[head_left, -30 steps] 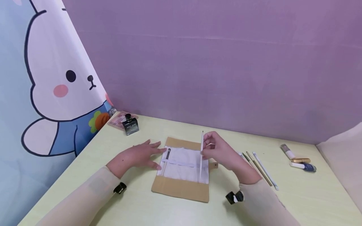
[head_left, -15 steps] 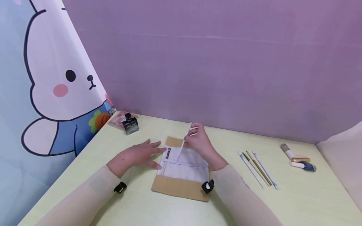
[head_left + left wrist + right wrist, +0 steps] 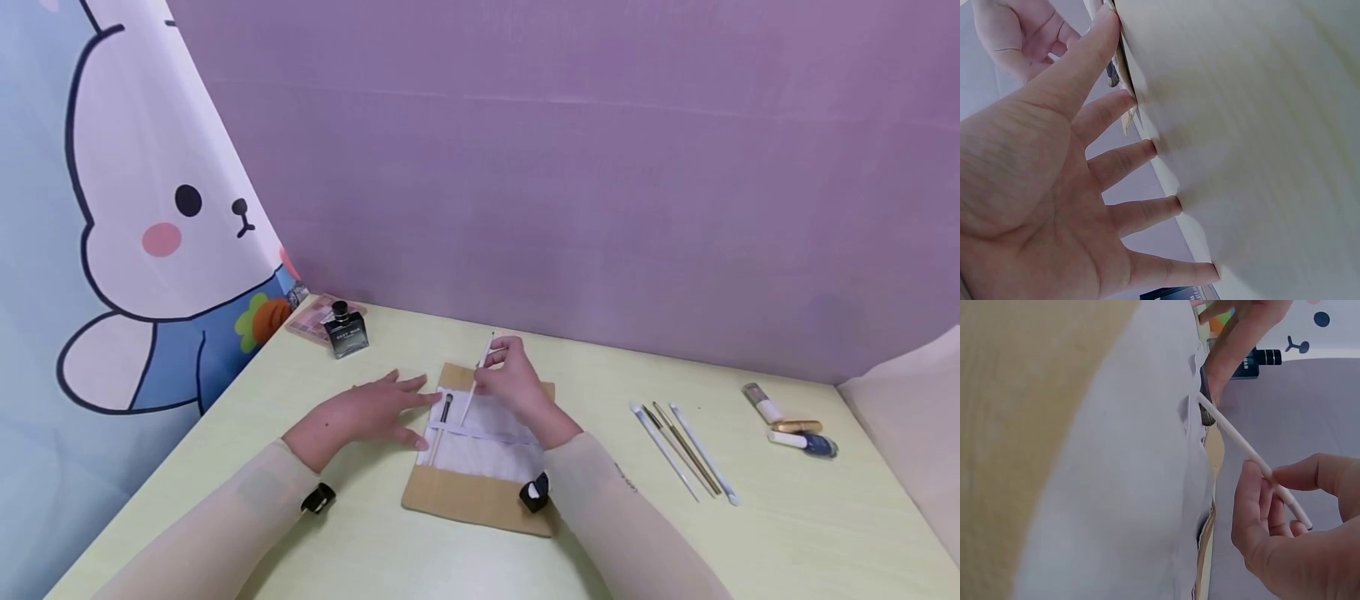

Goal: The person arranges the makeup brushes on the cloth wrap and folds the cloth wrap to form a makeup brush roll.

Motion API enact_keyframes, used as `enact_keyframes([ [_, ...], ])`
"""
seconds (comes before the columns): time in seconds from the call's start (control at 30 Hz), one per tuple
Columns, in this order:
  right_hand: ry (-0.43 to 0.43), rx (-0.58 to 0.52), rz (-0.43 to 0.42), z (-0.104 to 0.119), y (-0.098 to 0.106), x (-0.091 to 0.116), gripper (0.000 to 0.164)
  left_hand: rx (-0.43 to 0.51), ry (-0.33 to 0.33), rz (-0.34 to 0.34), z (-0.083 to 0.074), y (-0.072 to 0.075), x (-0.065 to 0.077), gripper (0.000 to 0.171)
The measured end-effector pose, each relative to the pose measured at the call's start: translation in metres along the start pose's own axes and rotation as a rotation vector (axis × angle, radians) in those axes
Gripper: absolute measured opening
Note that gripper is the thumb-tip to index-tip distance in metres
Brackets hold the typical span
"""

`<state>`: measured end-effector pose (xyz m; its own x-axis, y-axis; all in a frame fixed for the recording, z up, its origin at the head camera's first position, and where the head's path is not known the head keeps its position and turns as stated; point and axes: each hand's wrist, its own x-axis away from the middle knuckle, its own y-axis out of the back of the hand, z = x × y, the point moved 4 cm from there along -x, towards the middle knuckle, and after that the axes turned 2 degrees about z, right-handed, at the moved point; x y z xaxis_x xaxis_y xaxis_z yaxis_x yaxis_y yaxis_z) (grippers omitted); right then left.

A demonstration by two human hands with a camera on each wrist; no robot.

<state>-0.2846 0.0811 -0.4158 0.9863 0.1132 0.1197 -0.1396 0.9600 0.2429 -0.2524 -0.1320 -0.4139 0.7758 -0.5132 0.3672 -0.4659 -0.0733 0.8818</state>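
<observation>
A brown brush roll (image 3: pixel 465 498) with a white cloth lining (image 3: pixel 487 454) lies open on the pale green table (image 3: pixel 787 533). My left hand (image 3: pixel 408 402) rests flat beside its left edge, fingers straight and spread (image 3: pixel 1141 150). My right hand (image 3: pixel 489 367) pinches a thin white stick (image 3: pixel 476 382) near its upper end (image 3: pixel 1272 487). The stick (image 3: pixel 1235 437) slants down, and its lower tip meets the white band of the lining. A black-tipped brush (image 3: pixel 446 407) sits in the band just left of it.
A black perfume bottle (image 3: pixel 346 332) and a pink palette (image 3: pixel 309 320) stand at the back left. Three slim brushes (image 3: pixel 682 454) lie to the right of the roll, with small tubes (image 3: pixel 795 427) beyond. A purple wall and a rabbit curtain close in the back and left.
My right hand carried the white stick from the roll's right side to its left part and lowered the tip to the band. The left hand stayed put.
</observation>
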Motion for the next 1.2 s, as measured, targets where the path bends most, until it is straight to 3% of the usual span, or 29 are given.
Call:
enact_keyframes([
  [0.3, -0.027, 0.059, 0.069, -0.003, -0.004, 0.004, 0.084, -0.007, -0.005, -0.001, 0.000, 0.000, 0.000, 0.084],
  [0.43, -0.019, 0.072, 0.110, -0.004, -0.006, 0.005, 0.088, -0.012, -0.009, -0.002, 0.000, 0.000, -0.001, 0.084],
  [0.7, -0.008, 0.220, 0.177, -0.004, -0.006, 0.012, 0.079, -0.007, -0.002, -0.002, 0.000, 0.000, -0.001, 0.084],
  [1.03, -0.043, 0.303, 0.246, -0.006, -0.006, 0.020, 0.069, -0.012, -0.011, -0.010, 0.000, 0.000, -0.001, 0.083],
  [1.2, -0.027, 0.366, 0.252, -0.005, -0.006, 0.025, 0.055, -0.015, -0.009, -0.005, 0.001, -0.001, -0.001, 0.083],
])
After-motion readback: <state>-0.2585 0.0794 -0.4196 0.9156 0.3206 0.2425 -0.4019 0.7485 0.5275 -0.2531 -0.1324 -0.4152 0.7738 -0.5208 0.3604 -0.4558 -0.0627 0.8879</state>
